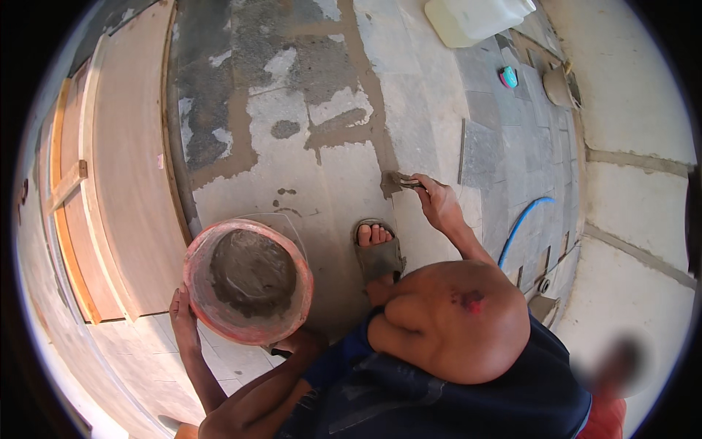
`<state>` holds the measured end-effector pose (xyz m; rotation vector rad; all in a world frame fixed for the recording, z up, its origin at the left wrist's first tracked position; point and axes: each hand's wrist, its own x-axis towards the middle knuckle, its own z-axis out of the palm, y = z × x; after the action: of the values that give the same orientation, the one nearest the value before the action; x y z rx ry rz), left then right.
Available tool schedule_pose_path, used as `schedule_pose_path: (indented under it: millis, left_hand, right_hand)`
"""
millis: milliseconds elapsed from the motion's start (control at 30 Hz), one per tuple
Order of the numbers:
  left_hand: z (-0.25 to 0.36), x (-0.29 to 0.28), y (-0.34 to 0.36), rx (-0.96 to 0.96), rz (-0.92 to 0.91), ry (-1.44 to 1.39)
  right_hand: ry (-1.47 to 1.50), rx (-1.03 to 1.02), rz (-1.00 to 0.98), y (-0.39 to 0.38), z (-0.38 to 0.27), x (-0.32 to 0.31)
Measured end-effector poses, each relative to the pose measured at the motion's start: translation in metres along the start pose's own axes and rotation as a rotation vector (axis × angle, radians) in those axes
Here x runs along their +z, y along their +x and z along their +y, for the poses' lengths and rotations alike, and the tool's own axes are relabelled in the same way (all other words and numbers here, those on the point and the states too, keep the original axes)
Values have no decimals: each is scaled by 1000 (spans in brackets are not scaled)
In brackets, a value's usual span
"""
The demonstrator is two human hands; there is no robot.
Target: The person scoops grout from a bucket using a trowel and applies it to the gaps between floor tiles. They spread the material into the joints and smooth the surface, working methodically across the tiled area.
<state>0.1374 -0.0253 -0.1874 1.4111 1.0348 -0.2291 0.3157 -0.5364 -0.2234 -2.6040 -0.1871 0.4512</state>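
My left hand (183, 314) holds the side of a red bucket (301, 311) near its rim; some of its fingers are hidden behind the wall. Wet grey mortar (252, 274) lies inside the bucket, and a thin wire handle rests at its far side. My right hand (439, 203) is closed around the handle of a small trowel (402, 180). The trowel's mortar-smeared blade touches the floor at a joint between the stone tiles (344, 175). Bands of grey mortar (373, 95) fill the joints ahead of it.
My sandalled foot (376, 241) stands just nearer than the trowel. Wooden panels (131, 168) line the left. At the right lie a blue hose (523, 223), a pale jerrycan (475, 18), a small teal-and-pink item (508, 77) and another bucket (559, 86). Behind me at right is a person in red (607, 417).
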Motion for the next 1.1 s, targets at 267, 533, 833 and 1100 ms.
schedule_pose_path:
  millis: [267, 533, 833, 1100]
  left_hand:
    - [1, 6, -1, 8, -3, 0]
    - [1, 2, 0, 23, -30, 10]
    - [-5, -5, 4, 0, -65, -18]
    - [-5, -5, 5, 0, -70, -4]
  right_hand:
    - [-63, -248, 27, 32, 5, 29]
    - [-302, -268, -344, 15, 13, 16]
    - [-141, -212, -419, -6, 26, -1]
    - [-52, 78, 39, -23, 10, 15]
